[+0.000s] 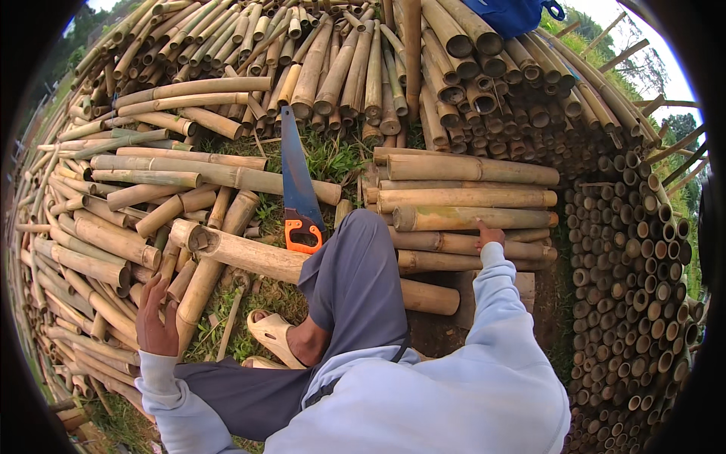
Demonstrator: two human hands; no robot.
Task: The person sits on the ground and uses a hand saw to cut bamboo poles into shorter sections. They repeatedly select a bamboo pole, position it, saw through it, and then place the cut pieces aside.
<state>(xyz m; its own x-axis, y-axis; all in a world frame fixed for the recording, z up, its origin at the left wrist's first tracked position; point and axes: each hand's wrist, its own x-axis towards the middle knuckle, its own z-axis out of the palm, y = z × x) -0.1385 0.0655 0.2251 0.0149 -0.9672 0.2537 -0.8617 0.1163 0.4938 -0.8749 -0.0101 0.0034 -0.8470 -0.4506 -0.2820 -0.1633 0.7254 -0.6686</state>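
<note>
My left hand (155,318) sits at the lower left of the frame, fingers spread and pointing up, not closed round anything; the fingertips rest against a thick bamboo pole (200,291) that leans up toward the middle of the frame. Whether the palm presses on a pole beneath it I cannot tell.

My right hand (489,236) is right of centre, laid on a short stack of cut bamboo (469,219) lying crosswise; its fingers are mostly hidden behind my pale sleeve, so I cannot tell how far they are open or whether they grip a pole.

Between the two hands my bent knee in grey trousers (355,280) rises and blocks the direct line across. One long bamboo (257,257) runs under that knee from left of centre toward the lower middle. One handsaw (299,189), blue blade and orange handle, lies on the grass just above the knee, handle toward me, well apart from both hands. One pale sandal (272,333) shows on my foot below it.

Bamboo poles beyond counting fill the upper frame and the right edge; one blue bag (514,13) sits on top.
</note>
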